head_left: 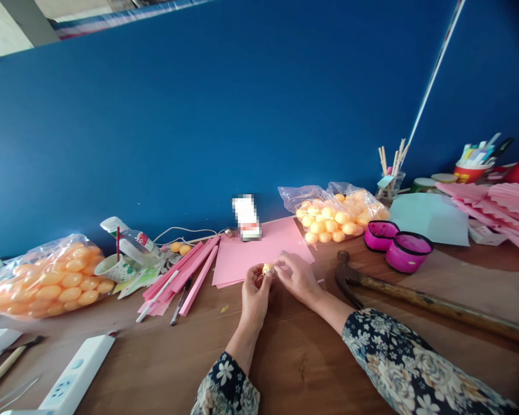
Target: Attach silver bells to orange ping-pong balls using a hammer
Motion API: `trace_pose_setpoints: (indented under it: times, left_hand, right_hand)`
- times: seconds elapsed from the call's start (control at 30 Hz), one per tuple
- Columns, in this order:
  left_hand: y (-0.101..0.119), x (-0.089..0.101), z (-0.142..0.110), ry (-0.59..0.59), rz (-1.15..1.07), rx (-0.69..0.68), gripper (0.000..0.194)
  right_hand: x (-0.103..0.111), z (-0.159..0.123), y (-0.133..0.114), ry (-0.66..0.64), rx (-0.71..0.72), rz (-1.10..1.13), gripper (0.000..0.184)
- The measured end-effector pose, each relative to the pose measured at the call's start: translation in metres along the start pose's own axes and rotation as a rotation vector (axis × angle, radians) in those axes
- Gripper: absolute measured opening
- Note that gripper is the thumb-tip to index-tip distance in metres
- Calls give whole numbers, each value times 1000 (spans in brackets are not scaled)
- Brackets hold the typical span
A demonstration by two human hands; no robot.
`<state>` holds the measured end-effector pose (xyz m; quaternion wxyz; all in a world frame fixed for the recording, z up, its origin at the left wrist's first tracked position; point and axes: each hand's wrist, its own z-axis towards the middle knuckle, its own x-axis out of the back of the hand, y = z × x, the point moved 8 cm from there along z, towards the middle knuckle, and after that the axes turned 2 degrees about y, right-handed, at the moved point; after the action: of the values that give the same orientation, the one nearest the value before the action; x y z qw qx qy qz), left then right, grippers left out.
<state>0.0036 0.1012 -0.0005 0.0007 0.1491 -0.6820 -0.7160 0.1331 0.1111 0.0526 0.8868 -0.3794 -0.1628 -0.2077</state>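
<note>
Before a blue wall (207, 121), a person's bare hands meet over a brown wooden table (155, 357), the left hand (256, 288) with its fingers clamped on a small yellow ball (267, 270), the right hand (300, 279) with bent fingers close together at the ball's side. Pink paper (259, 248) lies just beyond, between bags of orange balls (52, 282) at left and right. A hammer (398, 297) rests beside purple bands (409, 252); a white power strip (75, 374) sits at the near left.
</note>
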Motion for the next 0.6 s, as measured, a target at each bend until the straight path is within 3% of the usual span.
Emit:
trace_pose_setpoints:
  times: [0.4,0.6]
  left_hand:
    - [-2,3,1,1,74,-15,49]
    - [-4,3,2,17,-7,25,51]
  right_hand:
    - [-2,0,0,-15,7,82,14]
    - [-2,0,1,-19,-7,78,14]
